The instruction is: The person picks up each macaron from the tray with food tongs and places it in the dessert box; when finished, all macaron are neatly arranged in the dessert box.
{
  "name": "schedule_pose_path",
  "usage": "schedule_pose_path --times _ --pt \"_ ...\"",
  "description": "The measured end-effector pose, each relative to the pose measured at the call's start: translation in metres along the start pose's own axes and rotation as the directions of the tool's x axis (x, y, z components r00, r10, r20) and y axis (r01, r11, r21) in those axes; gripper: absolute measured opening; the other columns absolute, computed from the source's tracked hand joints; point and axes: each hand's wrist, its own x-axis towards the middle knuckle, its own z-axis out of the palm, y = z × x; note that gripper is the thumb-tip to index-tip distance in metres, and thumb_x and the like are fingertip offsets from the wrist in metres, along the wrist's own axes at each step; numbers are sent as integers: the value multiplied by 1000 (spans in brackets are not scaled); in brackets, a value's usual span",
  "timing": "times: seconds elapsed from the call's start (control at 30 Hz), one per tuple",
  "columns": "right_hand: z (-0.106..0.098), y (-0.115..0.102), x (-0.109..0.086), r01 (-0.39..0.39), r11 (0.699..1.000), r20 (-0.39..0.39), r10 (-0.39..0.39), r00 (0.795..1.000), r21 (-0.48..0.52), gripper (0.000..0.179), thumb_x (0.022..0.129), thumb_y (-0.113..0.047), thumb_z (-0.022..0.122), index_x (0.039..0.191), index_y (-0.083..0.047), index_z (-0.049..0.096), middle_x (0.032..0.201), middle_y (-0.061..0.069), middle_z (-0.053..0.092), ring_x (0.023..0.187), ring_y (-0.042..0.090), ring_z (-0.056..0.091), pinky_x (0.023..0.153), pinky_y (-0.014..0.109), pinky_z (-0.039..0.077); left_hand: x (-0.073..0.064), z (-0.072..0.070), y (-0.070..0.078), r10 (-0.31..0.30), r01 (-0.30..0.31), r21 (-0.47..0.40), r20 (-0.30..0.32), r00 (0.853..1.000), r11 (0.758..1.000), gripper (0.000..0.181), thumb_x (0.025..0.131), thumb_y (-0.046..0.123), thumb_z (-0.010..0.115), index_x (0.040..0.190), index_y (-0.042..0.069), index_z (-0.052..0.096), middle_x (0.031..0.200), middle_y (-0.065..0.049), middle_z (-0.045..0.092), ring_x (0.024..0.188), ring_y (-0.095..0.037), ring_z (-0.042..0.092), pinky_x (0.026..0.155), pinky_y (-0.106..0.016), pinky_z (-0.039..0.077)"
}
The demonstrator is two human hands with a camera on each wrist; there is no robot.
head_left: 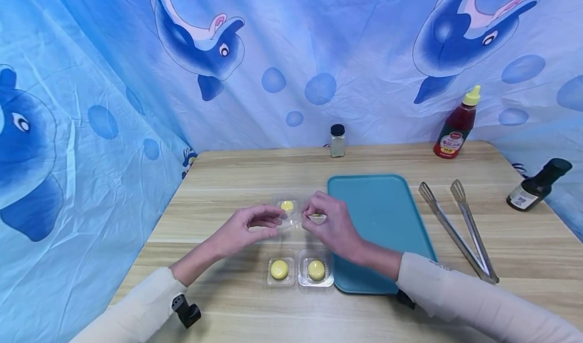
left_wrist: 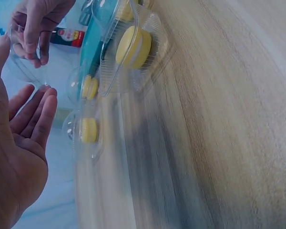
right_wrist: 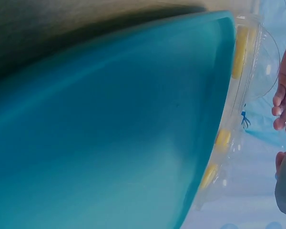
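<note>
Between the hands is a clear plastic lid (head_left: 288, 222) (left_wrist: 23, 70). My right hand (head_left: 332, 224) pinches its edge between thumb and fingers. The left hand (head_left: 252, 226) (left_wrist: 21, 152) has loosely extended fingers, with thumb and fingertips at the lid's rim. Below the hands, a yellow macaron (head_left: 279, 269) and a second macaron (head_left: 316, 270) each sit in a clear plastic box (head_left: 315, 284). Behind is another boxed macaron (head_left: 287, 206); the one beside it is mostly hidden by the right hand. The right wrist view shows left fingers, but only a bit of the right hand.
A blue-green tray (head_left: 382, 216) lies under the right forearm. Metal tongs (head_left: 460, 231) rest to its right. A dark sauce bottle (head_left: 537, 186), a red sauce bottle (head_left: 457, 125) and a small black-capped jar (head_left: 337, 141) stand near the table edges. A dolphin-print curtain (head_left: 291, 54) hangs behind.
</note>
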Motion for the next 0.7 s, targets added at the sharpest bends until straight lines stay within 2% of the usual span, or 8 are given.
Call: schedule_pose_path --times 0.1,0.2,0.27,0.37,0.43,0.5,0.6,0.7 --pt "0 -2 -1 -33 998 36 31 999 44 27 82 16 74 82 -9 65 93 3 73 91 22 73 85 32 64 0 0 0 21 -21 38 -13 1000 999 45 98 15 79 140 4 65 133 -11 71 117 -33 70 103 -38 57" --pt "-2 -5 -1 -108 992 131 98 987 71 24 85 12 80 102 -3 70 107 8 76 102 26 74 93 35 62 -1 -3 0 59 -55 127 -27 998 990 47 95 21 83 138 7 67 130 -9 72 115 -30 71 103 -37 57" --pt "-4 -6 -2 -171 983 227 151 962 69 36 87 3 85 119 -2 70 121 11 74 112 29 72 101 37 59 -2 -5 0 91 -84 191 -28 995 978 49 93 25 85 137 9 68 128 -8 73 113 -27 72 102 -36 57" --pt "-7 -8 -4 -222 974 357 194 914 37 57 91 -15 87 141 -6 62 140 11 67 124 28 67 109 41 54 -3 -8 0 138 -124 285 -28 990 950 53 90 29 88 136 12 69 127 -4 74 112 -17 72 102 -36 58" --pt "-9 -9 -5 -232 973 411 204 889 18 64 93 -25 85 149 -9 57 148 10 63 129 26 64 111 44 52 -4 -10 0 174 -157 339 -19 985 927 55 89 31 89 136 13 69 127 -2 74 111 -14 71 101 -36 58" --pt "-10 -9 -7 -231 973 433 205 878 7 66 95 -31 83 151 -10 56 150 9 61 131 26 63 112 46 51 -5 -11 0 222 -201 394 -8 975 897 57 87 34 90 135 13 69 127 -1 74 110 -15 72 100 -36 59" --pt "-11 -9 -8 -213 977 438 192 878 -1 67 93 -31 85 149 -6 57 149 8 61 131 27 62 111 47 52 -6 -13 -1 311 -285 468 23 950 836 61 84 37 92 135 13 69 127 -1 74 110 -17 72 97 -35 60" --pt "-10 -9 -11 -172 985 432 164 887 -20 68 89 -28 89 145 -2 60 146 10 64 129 28 64 109 46 54 -8 -13 -2 392 -367 518 64 918 773 65 82 41 93 134 11 68 128 -1 73 111 -18 71 96 -33 60"
